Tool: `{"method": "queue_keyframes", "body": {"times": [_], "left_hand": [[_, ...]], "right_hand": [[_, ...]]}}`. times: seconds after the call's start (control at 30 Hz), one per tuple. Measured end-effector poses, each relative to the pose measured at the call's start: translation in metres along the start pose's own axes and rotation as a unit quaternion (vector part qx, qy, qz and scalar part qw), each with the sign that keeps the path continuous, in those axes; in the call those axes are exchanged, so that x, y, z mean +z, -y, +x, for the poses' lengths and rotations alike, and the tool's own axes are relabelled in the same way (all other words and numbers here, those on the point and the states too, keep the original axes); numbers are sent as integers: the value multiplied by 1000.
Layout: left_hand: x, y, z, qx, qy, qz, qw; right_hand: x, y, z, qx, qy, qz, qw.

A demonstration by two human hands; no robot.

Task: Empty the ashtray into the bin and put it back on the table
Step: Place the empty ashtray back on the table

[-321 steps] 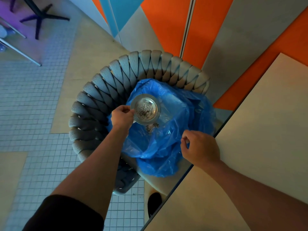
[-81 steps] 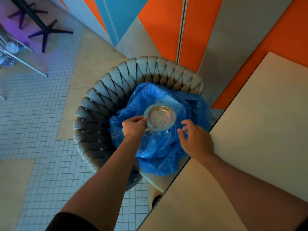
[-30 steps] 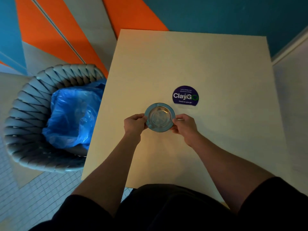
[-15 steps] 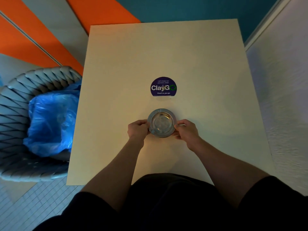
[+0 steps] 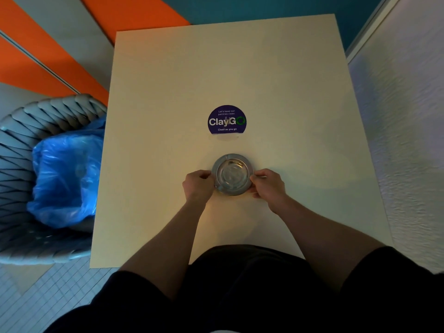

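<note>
A round metal ashtray (image 5: 232, 173) sits upright on the cream table (image 5: 168, 92), just below a purple round sticker. Its bowl looks empty. My left hand (image 5: 197, 185) grips its left rim and my right hand (image 5: 268, 184) grips its right rim. The bin, a grey woven basket (image 5: 28, 121) lined with a blue plastic bag (image 5: 63, 179), stands on the floor off the table's left edge.
The purple "ClayGo" sticker (image 5: 227, 120) lies at the table's middle. A white textured wall (image 5: 403, 116) runs along the table's right side. Orange and grey wall panels (image 5: 60, 44) stand behind the bin. Tiled floor (image 5: 36, 296) shows at the lower left.
The ashtray went from over the blue bag to the table, now held by both hands. In the last half second it and my hands barely shifted.
</note>
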State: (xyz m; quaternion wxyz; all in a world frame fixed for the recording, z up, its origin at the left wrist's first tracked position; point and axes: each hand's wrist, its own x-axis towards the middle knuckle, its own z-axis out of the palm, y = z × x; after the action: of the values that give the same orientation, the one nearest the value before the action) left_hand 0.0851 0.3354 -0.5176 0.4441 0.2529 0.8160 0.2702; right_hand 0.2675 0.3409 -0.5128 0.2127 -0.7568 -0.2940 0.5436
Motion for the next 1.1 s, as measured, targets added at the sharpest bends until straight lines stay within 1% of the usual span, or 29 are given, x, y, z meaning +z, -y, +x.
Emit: {"method": "queue_keyframes", "body": {"times": [0.13,0.33,0.47,0.63,0.87,1.0,1.1], "left_hand": [[-2,-3,4,16,-10,22,1000],[-1,-3,10,50,15,49,997],[-3,1,8,45,17,43,998],[-6,8,4,33,26,47,998],[-7,17,0,38,44,83,995],[-10,10,5,41,26,96,994],[-11,0,13,46,17,78,996]], "right_hand": [[-5,-3,-3,5,8,8,1000],[-7,-9,-4,2,42,-6,999],[-5,-5,-2,-4,40,-19,999],[-4,3,4,-20,17,-46,999],[-6,12,14,-49,3,-64,997],[-8,14,12,-33,0,-59,998],[-10,11,7,-7,10,-45,999]]}}
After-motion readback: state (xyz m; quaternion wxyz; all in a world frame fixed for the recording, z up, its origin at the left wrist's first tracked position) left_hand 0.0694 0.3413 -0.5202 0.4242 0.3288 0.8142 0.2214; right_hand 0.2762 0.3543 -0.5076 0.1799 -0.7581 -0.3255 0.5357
